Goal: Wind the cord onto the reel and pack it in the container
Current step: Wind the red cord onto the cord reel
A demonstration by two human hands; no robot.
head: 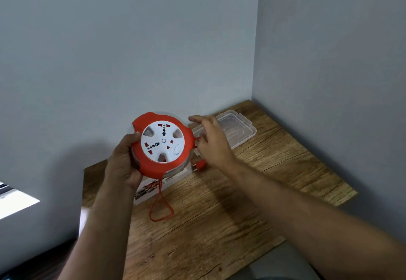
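My left hand (124, 161) holds a round red reel (162, 143) with a white socket face, tilted up toward me above the wooden table (219, 213). A thin red carrying loop (161, 208) hangs from the reel's underside. My right hand (212, 139) is at the reel's right edge, with thumb and fingers pinched on the red cord (197, 140) where it leaves the reel. The red plug (198, 166) dangles just below that hand. A clear plastic container (238, 129) lies on the table behind my right hand, partly hidden by it.
A printed white card or box (149, 188) lies on the table under the reel. The table fits into a corner between two grey walls. Its front and left edges drop off to the floor. A bright white surface (15, 202) is at the far left.
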